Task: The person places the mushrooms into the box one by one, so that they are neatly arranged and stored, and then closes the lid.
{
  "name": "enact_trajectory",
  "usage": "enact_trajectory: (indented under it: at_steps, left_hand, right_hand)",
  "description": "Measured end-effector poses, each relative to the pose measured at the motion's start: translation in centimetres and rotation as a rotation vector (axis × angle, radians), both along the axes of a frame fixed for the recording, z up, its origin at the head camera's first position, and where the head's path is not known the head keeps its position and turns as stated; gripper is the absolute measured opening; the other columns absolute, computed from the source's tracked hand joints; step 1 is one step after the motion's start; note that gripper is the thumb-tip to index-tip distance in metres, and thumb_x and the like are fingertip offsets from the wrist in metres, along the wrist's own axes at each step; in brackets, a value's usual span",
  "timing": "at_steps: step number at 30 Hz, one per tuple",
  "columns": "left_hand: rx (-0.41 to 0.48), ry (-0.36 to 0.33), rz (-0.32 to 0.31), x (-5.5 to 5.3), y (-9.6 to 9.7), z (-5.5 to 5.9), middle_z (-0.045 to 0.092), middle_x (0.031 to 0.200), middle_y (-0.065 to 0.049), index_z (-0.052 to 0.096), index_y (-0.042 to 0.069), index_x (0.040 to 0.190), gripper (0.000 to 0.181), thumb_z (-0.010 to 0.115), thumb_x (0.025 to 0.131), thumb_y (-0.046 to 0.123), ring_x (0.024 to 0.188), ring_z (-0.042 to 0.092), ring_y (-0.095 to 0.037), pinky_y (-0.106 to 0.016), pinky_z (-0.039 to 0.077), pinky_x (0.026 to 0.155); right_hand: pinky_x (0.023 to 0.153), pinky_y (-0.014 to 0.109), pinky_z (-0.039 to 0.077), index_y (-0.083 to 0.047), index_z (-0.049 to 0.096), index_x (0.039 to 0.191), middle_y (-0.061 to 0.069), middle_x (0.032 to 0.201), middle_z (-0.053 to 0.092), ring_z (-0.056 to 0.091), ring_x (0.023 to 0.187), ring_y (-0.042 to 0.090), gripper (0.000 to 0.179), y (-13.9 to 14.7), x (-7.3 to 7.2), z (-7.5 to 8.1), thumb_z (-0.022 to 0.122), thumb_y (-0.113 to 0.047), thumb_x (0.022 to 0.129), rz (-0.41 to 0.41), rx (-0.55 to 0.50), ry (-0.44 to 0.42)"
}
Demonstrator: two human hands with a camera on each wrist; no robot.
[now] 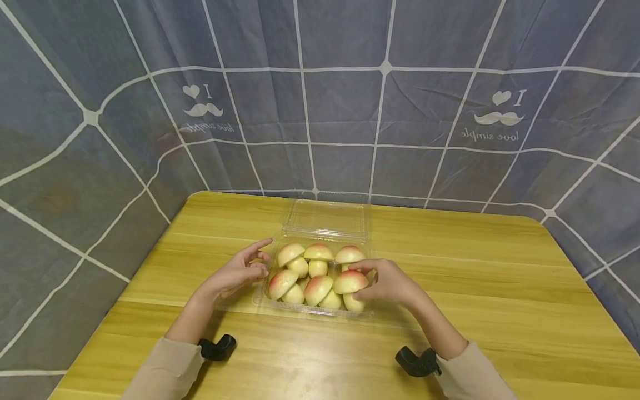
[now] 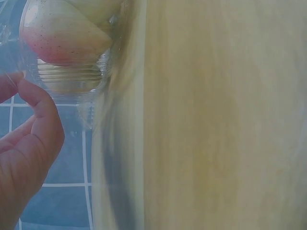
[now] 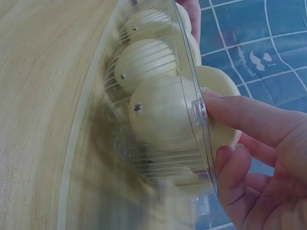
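Observation:
A clear plastic clamshell box [image 1: 320, 312] holds several pale yellow, red-blushed fruits [image 1: 318, 253], peach-like or apple-like, with rounded caps tilted over paler balls. At its left side, my left hand [image 1: 239, 276] has thumb and a curled finger meeting at the rim, the index finger stretched forward. In the left wrist view, thin plastic crosses these fingertips [image 2: 36, 96]. My right hand [image 1: 392, 283] grips the front right fruit [image 1: 351, 281], thumb on the near side and fingers behind. The right wrist view has that thumb [image 3: 249, 115] lying over the box's rim, against the fruit.
The box's lid [image 1: 327, 216] lies folded back behind it. Under everything is a wooden table [image 1: 475, 289] with rounded far corners. A grey-blue curtain [image 1: 345, 111] with white lines hangs behind and at both sides. Black wrist mounts [image 1: 218, 348] sit at the sleeves.

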State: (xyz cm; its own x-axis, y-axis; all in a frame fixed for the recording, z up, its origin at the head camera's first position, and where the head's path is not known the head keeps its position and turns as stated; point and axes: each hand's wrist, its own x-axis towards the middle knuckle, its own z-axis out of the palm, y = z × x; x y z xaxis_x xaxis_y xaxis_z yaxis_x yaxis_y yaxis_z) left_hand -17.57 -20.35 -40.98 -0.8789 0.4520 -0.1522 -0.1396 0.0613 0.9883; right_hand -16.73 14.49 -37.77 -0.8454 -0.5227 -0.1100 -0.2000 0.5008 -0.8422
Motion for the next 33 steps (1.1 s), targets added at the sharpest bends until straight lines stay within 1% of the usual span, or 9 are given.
enact_trajectory:
  at_steps: [5, 10, 18, 26, 29, 33]
  left_hand:
    - [0.003, 0.002, -0.001, -0.09, -0.04, -0.11, 0.036, 0.111, -0.013, 0.012, 0.003, 0.149, 0.075, 0.05, 0.085, -0.006, 0.077, 0.047, -0.01, -0.022, 0.044, 0.069]
    - [0.009, 0.003, -0.004, -0.2, -0.1, -0.21, 0.036, 0.111, -0.014, 0.012, 0.003, 0.149, 0.075, 0.051, 0.085, -0.006, 0.077, 0.047, -0.009, -0.022, 0.044, 0.069]
    - [0.018, 0.028, -0.019, -0.35, -0.22, -0.24, 0.035, 0.11, -0.016, 0.01, 0.001, 0.148, 0.075, 0.05, 0.085, -0.005, 0.076, 0.046, -0.009, -0.021, 0.044, 0.069]
    - [0.019, 0.001, -0.015, -0.11, -0.21, -0.17, 0.035, 0.11, -0.013, 0.011, 0.002, 0.149, 0.076, 0.05, 0.085, -0.007, 0.076, 0.046, -0.008, -0.021, 0.043, 0.069]
    - [0.027, 0.0, -0.018, -0.07, -0.23, -0.22, 0.034, 0.109, -0.014, 0.01, 0.001, 0.149, 0.076, 0.05, 0.085, -0.008, 0.076, 0.047, -0.008, -0.021, 0.043, 0.069]
    - [0.034, -0.002, -0.018, -0.07, -0.26, -0.27, 0.034, 0.109, -0.014, 0.01, 0.001, 0.148, 0.076, 0.051, 0.085, -0.008, 0.076, 0.047, -0.008, -0.021, 0.044, 0.069]
  right_hand:
    - [0.049, 0.024, 0.043, 0.0, 0.06, 0.121, 0.01, 0.101, 0.058, 0.048, 0.052, 0.01, 0.057, -0.18, -0.07, -0.03, 0.08, -0.005, 0.067, 0.01, 0.022, 0.004]
    - [0.048, 0.023, 0.043, 0.003, 0.059, 0.122, 0.011, 0.101, 0.059, 0.047, 0.051, 0.009, 0.058, -0.12, -0.06, -0.04, 0.079, -0.005, 0.068, 0.023, 0.033, 0.017]
    - [0.047, 0.023, 0.042, 0.002, 0.059, 0.121, 0.011, 0.102, 0.058, 0.046, 0.05, 0.009, 0.057, -0.31, 0.06, 0.19, 0.078, -0.003, 0.068, 0.019, 0.04, 0.022]
    - [0.048, 0.024, 0.044, 0.001, 0.059, 0.12, 0.012, 0.1, 0.058, 0.047, 0.05, 0.008, 0.057, -0.24, 0.18, 0.07, 0.079, -0.004, 0.068, 0.046, 0.046, 0.048]
    - [0.047, 0.023, 0.043, 0.0, 0.058, 0.122, 0.014, 0.103, 0.058, 0.047, 0.049, 0.008, 0.057, -0.06, 0.21, 0.07, 0.079, -0.006, 0.068, 0.056, 0.037, 0.035]
    - [0.047, 0.023, 0.042, 0.0, 0.058, 0.124, 0.015, 0.106, 0.057, 0.047, 0.049, 0.01, 0.059, 0.22, 0.17, 0.15, 0.079, -0.006, 0.069, 0.055, 0.012, -0.008]
